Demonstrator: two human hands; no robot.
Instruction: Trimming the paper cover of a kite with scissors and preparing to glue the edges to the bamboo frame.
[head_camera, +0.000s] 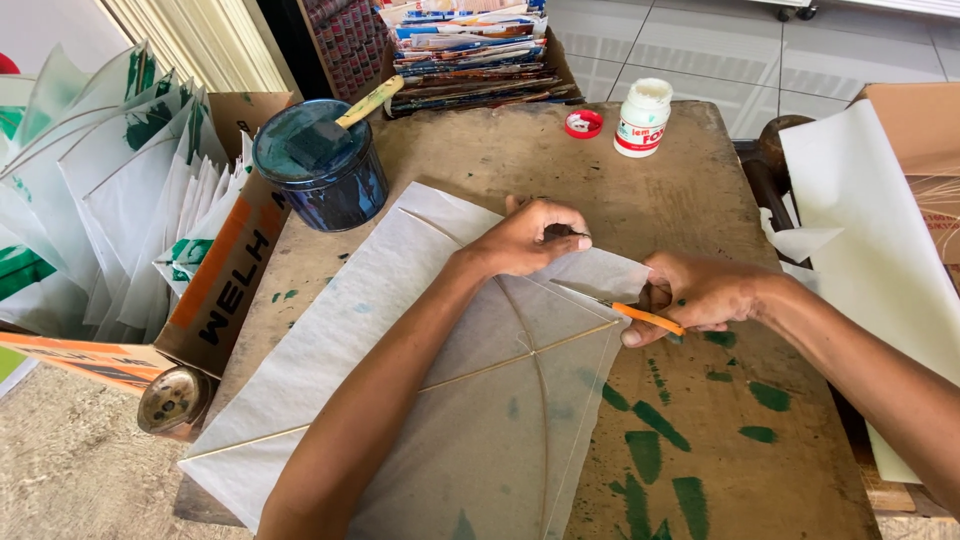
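A white paper kite (440, 400) with thin bamboo sticks lies flat on a worn wooden table (760, 460). My left hand (530, 238) presses down and pinches a folded paper flap (600, 272) at the kite's upper right edge. My right hand (695, 295) grips an orange-handled cutter (648, 319), its tip pointing left at the kite's edge beside that flap. My left forearm lies across the kite.
A dark blue paint can (320, 165) with a brush on its lid stands at the back left. An open white glue jar (641, 117) and its red cap (583, 123) stand at the back. Finished kites (110, 190) fill a box on the left. White paper sheets (880, 250) lie right.
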